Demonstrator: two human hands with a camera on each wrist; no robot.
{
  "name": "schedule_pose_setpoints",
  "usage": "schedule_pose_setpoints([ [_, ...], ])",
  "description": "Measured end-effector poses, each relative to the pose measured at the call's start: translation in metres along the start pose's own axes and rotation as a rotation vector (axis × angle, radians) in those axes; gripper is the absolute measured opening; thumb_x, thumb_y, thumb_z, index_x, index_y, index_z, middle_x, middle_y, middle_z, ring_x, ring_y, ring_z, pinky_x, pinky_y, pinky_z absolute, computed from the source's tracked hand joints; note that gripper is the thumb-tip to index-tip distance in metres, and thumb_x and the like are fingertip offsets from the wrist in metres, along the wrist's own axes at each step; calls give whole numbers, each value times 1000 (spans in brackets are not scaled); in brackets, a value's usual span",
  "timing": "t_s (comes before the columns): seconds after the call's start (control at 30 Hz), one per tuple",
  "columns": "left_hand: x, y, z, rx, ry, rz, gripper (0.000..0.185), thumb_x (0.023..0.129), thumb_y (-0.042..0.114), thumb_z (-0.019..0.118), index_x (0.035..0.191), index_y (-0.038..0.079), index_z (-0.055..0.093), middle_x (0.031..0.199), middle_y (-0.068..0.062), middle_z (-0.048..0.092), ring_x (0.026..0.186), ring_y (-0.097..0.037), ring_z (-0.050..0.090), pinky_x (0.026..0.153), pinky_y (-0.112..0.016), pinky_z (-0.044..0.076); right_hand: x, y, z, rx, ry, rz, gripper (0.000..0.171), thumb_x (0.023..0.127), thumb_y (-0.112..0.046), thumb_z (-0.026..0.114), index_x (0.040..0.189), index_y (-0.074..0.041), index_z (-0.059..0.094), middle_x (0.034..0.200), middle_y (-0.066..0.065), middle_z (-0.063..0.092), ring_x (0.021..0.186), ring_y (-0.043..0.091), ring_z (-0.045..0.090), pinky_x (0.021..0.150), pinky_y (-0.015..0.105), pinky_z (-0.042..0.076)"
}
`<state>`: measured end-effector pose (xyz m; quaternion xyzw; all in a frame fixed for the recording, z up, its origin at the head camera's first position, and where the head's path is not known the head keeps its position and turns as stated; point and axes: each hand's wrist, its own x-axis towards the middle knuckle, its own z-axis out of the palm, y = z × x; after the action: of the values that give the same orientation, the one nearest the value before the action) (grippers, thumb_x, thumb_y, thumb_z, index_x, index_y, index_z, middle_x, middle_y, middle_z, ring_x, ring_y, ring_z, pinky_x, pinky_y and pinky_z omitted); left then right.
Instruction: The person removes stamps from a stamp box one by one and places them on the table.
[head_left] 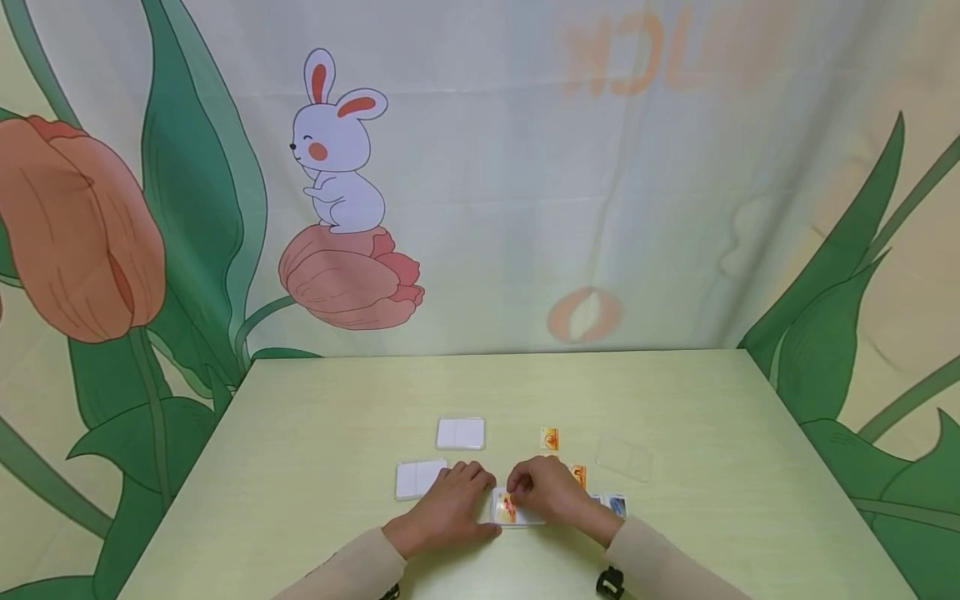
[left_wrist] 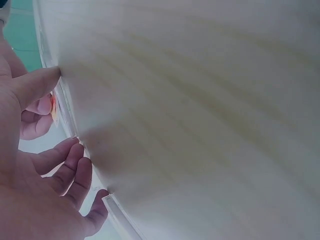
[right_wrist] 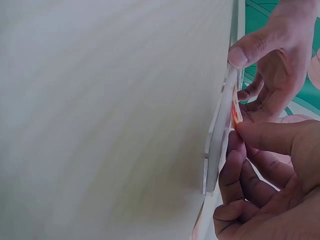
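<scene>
My right hand pinches a small orange-and-white picture card between thumb and forefinger, over the left part of a low white case. In the right wrist view the card stands close to the case's surface. My left hand lies at the left of this case, its thumb at the near corner and its fingers loosely bent by the far side. Part of the case is hidden under the right hand.
Two similar white cases, one farther back and one left, lie on the table. An orange card lies behind the right hand; another orange card and a blue card are right of it. A clear lid lies beyond.
</scene>
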<state>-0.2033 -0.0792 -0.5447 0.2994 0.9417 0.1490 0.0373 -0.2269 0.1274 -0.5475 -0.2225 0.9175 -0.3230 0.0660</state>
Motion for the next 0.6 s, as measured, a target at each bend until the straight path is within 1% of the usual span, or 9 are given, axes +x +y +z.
schedule_pose_setpoints([
  [0.13,0,0,1,0,1,-5,56,78,51,76,118,14,60,113,2,57,104,-17,50,87,-39,40,-1,1,-4,11,0,-2,16,82,-2,66,78,-16,71,74,-8,66,66,2,52,64,21,44],
  [0.33,1,0,1,-13,-9,-12,56,78,51,76,117,15,60,113,2,57,104,-17,50,90,-43,41,-4,3,-11,54,-2,14,17,84,-2,64,80,-16,71,77,-7,67,68,3,53,64,21,45],
  [0.6,1,1,0,-22,-21,-20,57,78,50,76,118,13,59,114,1,57,106,-18,50,93,-46,41,-6,6,-25,80,11,39,14,87,-6,66,83,-19,70,79,-8,67,70,3,56,65,22,47],
])
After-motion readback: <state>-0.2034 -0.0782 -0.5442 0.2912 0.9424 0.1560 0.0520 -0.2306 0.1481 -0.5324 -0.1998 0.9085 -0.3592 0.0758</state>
